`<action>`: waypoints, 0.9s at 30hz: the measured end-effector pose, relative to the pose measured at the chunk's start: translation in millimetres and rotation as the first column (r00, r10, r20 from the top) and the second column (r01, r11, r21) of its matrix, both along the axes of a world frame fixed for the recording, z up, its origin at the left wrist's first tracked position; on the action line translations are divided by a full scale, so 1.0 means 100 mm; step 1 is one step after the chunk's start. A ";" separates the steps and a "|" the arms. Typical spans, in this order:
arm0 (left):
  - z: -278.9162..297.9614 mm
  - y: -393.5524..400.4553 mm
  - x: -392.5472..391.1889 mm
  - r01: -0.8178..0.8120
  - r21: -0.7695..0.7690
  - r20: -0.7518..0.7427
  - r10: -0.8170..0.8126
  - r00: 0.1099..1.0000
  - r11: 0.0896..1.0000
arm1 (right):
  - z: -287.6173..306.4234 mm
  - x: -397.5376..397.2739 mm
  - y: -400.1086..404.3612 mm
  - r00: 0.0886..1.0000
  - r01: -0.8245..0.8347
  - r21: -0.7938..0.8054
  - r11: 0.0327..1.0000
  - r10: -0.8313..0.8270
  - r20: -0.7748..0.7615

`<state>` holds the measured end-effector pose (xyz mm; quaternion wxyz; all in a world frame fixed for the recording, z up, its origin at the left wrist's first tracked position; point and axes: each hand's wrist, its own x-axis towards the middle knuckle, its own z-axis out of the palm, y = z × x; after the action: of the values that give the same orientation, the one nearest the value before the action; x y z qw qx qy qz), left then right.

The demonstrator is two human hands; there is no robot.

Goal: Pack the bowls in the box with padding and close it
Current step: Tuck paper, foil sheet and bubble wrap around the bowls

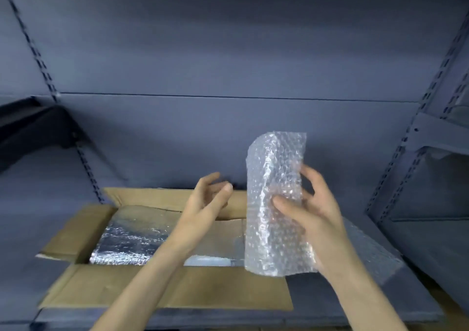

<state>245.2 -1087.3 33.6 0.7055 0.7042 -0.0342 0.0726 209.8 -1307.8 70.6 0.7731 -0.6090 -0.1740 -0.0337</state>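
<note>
**Bubble wrap held above open carton**

Right hand (308, 203) grips a folded bubble wrap sheet (275, 203) upright, thumb in front, fingers behind, above the right end of the open cardboard box (162, 290). Left hand (208, 198) hovers beside it, fingers loosely spread, holding nothing. Silver foil padding (132, 239) lies inside the box. Box rests on a grey shelf (418, 275). Bowls not discernible.

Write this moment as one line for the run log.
right hand: holds bubble wrap upright | left hand: open, empty | cardboard box: flaps open, silver padding inside | bowls: not visible
</note>
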 end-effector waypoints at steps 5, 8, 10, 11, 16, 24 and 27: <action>0.03 0.31 0.00 0.265 -0.320 -0.235 -0.347 0.908 0.910 | -0.21 0.27 0.28 0.989 0.006 0.122 0.993 0.012 -0.150; -0.03 0.46 0.11 0.050 -0.460 -0.301 -0.208 0.931 0.887 | -0.42 0.43 0.36 0.975 0.116 0.087 0.989 -0.097 -0.200; -0.11 0.54 0.13 0.003 -0.410 -0.321 -0.147 0.936 0.912 | -0.55 0.51 0.35 0.948 0.220 -0.082 0.972 -0.233 -0.215; -0.16 0.58 0.14 0.020 -0.396 -0.309 -0.153 0.938 0.918 | -0.61 0.52 0.33 0.937 0.247 -0.204 0.947 -0.287 -0.200; -0.46 0.72 0.14 -0.092 0.014 -0.173 0.093 0.981 0.996 | -0.98 0.48 0.28 0.905 0.345 -0.644 0.683 -0.424 0.034; -0.55 0.56 0.23 -0.312 0.646 0.230 0.212 0.950 0.697 | -1.09 0.35 0.28 0.864 0.465 -0.848 0.253 -0.338 0.373; -0.53 0.56 0.14 -0.476 0.753 0.539 -0.012 0.842 0.454 | -1.06 0.41 0.20 0.893 0.426 -0.879 0.215 -0.258 0.370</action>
<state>259.1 -1031.0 -19.7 0.2040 0.9175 -0.1358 0.3131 250.9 -1287.6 -35.4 0.2228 -0.9621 -0.0759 -0.1380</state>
